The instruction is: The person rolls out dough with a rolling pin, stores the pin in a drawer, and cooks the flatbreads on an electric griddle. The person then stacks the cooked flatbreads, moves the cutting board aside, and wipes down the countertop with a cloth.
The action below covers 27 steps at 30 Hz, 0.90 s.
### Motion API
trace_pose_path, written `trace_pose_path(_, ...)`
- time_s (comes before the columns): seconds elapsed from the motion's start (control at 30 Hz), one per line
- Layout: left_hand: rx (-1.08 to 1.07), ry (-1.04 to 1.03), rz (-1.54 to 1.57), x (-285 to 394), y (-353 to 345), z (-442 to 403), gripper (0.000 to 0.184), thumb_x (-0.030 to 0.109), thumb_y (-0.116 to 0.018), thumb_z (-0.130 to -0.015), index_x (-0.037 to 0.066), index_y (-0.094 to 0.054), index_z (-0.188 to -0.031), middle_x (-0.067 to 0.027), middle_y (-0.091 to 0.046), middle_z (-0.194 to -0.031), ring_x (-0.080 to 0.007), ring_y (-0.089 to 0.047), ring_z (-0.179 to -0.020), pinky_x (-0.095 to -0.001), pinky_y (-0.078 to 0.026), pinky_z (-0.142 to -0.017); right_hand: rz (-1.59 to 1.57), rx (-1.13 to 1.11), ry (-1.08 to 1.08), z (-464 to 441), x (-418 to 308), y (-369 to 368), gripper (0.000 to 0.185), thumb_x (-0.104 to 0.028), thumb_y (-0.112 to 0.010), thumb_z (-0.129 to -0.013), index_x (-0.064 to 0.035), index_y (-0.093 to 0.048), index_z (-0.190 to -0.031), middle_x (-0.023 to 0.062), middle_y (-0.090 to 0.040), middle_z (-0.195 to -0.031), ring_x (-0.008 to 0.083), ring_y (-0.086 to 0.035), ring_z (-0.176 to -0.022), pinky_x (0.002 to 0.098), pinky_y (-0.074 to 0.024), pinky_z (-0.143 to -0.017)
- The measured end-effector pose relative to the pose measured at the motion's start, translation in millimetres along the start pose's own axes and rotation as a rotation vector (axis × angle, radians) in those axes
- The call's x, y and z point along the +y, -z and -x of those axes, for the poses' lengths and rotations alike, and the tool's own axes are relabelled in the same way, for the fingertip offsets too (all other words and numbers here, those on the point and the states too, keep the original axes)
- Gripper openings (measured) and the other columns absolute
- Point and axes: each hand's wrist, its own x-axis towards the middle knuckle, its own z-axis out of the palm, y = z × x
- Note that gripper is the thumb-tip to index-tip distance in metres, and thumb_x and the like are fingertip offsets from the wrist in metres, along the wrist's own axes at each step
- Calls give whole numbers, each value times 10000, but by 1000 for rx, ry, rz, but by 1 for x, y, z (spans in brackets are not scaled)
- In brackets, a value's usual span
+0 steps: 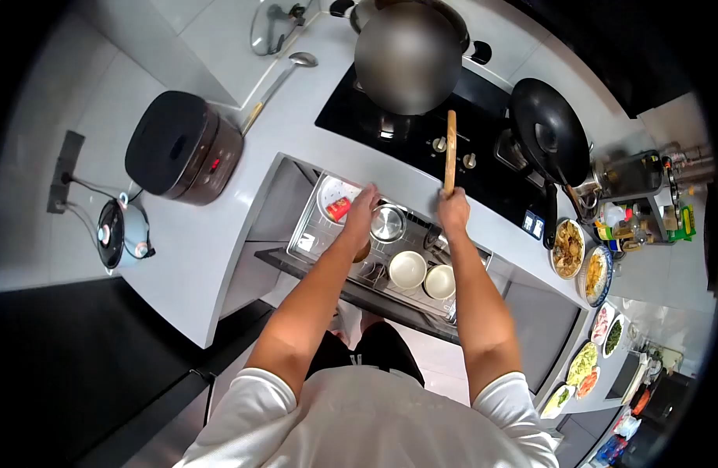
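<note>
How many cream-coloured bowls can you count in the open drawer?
2: left bowl and right bowl, side by side near the front of the drawer. The left hand may hide more.

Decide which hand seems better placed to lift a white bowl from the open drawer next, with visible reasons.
Left, I judge: the left hand reaches over the drawer, whereas the right hand is busy gripping a wooden handle.

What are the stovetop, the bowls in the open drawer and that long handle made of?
Stovetop: probably glass, black and glossy, with mirror-like reflections.
Bowls: likely glazed ceramic, smooth cream-white, though plastic is possible.
Handle, in the right hand: apparently wood, given its warm tan colour; finish unclear.
</note>
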Motion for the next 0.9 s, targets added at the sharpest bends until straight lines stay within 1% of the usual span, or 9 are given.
trace_pose_path(0.1,37,16,-41,11,20,23,697,453,-518,-1071,57,-339,-1616,-65,-396,-1651,-217,-348,-1535,-426,-278,-1221,-75,54,-11,58,6,-3,344,-305,-637,-1019,-31,-599,-1222,285,-732,-1018,492,-699,-981,558,-538,-854)
trace_pose_path(0.2,61,-10,-6,9,45,37,686,413,-533,-1063,52,-343,-1614,-55,-422,-1637,-210,-369,-1524,-436,-291,-1213,-136,117,122,124,29,-26,327,-278,-615,-1041,-36,-575,-1257,295,-716,-952,512,-694,-866,574,-538,-742)
trace_pose_path(0.27,68,-23,11,1,64,40,659,401,-519,-1067,56,-362,-1606,-48,-448,-1619,-203,-385,-1516,-436,-289,-1213,-200,84,227,178,31,-33,318,-274,-582,-1059,-48,-535,-1278,312,-697,-933,529,-676,-857,589,-518,-727)
trace_pose_path(0.37,84,8,-5,6,77,63,643,400,-502,-1071,62,-372,-1603,-49,-443,-1624,-210,-376,-1522,-444,-277,-1224,-185,-99,206,255,23,-44,312,-277,-551,-1073,-47,-536,-1283,315,-687,-995,542,-660,-910,593,-520,-763)
trace_pose_path(0.4,71,-17,-8,-3,89,61,779,531,-546,-1037,39,-352,-1608,-121,-398,-1643,-270,-326,-1553,-463,-244,-1243,-186,-155,228,272,29,-55,318,-274,-557,-1069,-41,-533,-1285,314,-685,-987,544,-658,-911,598,-516,-769)
trace_pose_path(0.47,63,13,-27,-17,112,60,777,544,-530,-1043,45,-349,-1611,-127,-397,-1643,-262,-322,-1556,-452,-234,-1244,-120,-272,224,291,29,-71,299,-259,-572,-1055,-38,-538,-1254,311,-690,-964,535,-663,-911,601,-517,-784)
trace_pose_path(0.67,138,77,-130,-45,144,44,778,607,-393,-1084,34,-354,-1608,-120,-393,-1646,-256,-338,-1535,-444,-259,-1232,49,-395,174,237,41,-145,259,-208,-578,-1014,35,-592,-1102,317,-709,-975,495,-698,-933,580,-555,-823)
trace_pose_path(0.77,176,100,-146,-54,151,20,791,620,-391,-1081,30,-354,-1607,-122,-395,-1644,-258,-340,-1531,-434,-269,-1224,180,-460,201,193,36,-174,303,-239,-553,-1017,46,-595,-1112,306,-722,-1013,474,-713,-970,548,-577,-843)
trace_pose_path(0.9,228,122,-132,-58,159,-3,820,634,-389,-1077,15,-332,-1612,-130,-354,-1671,-271,-307,-1552,-445,-249,-1242,229,-389,221,147,52,-233,351,-326,-583,-1027,19,-591,-1095,307,-726,-942,479,-729,-910,555,-586,-813)
